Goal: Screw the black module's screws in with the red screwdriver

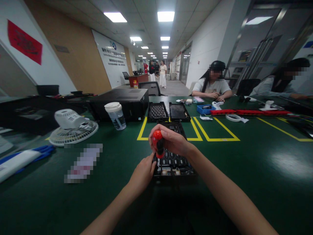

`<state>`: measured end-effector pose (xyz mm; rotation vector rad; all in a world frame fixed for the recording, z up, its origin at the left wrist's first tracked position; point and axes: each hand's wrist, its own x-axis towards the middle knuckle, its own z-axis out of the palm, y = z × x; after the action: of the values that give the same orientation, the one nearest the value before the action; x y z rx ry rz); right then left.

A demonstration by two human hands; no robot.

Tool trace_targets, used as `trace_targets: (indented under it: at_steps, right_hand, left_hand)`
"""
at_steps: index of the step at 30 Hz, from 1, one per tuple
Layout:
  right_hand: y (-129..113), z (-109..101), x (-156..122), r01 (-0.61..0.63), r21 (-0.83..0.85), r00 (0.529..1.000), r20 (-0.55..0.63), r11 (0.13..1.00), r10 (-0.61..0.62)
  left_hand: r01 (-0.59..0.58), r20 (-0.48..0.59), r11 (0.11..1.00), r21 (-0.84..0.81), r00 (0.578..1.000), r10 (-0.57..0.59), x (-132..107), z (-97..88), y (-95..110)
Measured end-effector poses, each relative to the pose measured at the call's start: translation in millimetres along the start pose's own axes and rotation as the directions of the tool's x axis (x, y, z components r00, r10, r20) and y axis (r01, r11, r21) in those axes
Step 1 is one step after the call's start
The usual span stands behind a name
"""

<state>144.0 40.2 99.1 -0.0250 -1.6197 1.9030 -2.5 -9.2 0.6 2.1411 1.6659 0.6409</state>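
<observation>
Currently, I have the right hand (168,138) curled around a red-and-black, bulb-shaped tool handle (157,141), which stands nearly upright over a black rectangular plastic case (174,160) filled with rows of dark rounded cells. The handle's red butt points up and its black lower part points down at the case's left side. The case lies flat on the green table (244,182), its long axis running away from my camera.

My left hand (145,168) bends its fingers at the case's left edge; whether it pinches anything there, I cannot tell. The case's far end reaches past the near line of a yellow taped rectangle (193,138), and two open black trays (179,112) sit side by side just beyond it. Green surface gives me room to the right of the case; on the left, a clear bottle with a white lid (116,116) stands well apart.

The right hand covers much of the case's middle. I cannot make out the tool's tip, and the near edge sinks into shadow.
</observation>
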Motion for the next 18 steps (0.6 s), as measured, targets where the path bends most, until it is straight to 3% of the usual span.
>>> trace_targets:
  at_steps: [18]
  right_hand:
    - [-4.6,-3.2,-2.2,0.008,-0.115,0.999,-0.030,0.993,-0.011]
  left_hand:
    - [0.015,0.003,1.000,0.020,1.000,-0.015,0.4,2.5,-3.2]
